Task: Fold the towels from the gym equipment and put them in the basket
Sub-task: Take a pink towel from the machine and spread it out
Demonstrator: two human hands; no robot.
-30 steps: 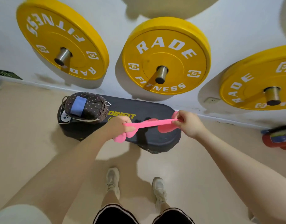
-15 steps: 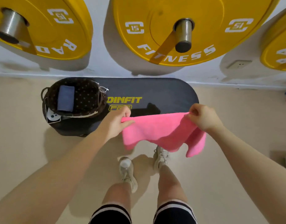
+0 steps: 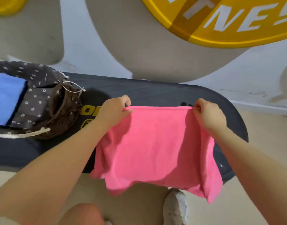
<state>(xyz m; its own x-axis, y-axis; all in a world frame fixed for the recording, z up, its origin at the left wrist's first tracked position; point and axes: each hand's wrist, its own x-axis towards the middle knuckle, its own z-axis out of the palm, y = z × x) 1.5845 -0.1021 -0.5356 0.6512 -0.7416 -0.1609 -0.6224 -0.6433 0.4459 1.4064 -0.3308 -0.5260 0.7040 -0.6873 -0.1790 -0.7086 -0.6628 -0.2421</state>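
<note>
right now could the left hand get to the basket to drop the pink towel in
Probably yes. The basket sits just left of the left hand on the dark bench, with nothing between them, but both hands pinch the pink towel, still unfolded; the right hand must let go.

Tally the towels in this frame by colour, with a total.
Pink towel, held by left hand and right hand: 1
Blue towel, in the basket: 1
Total: 2

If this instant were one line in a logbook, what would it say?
stage: folding | left hand: pinches pink towel top corner | right hand: pinches other corner | towel: hanging over dark pad | basket: holds blue towel
</note>
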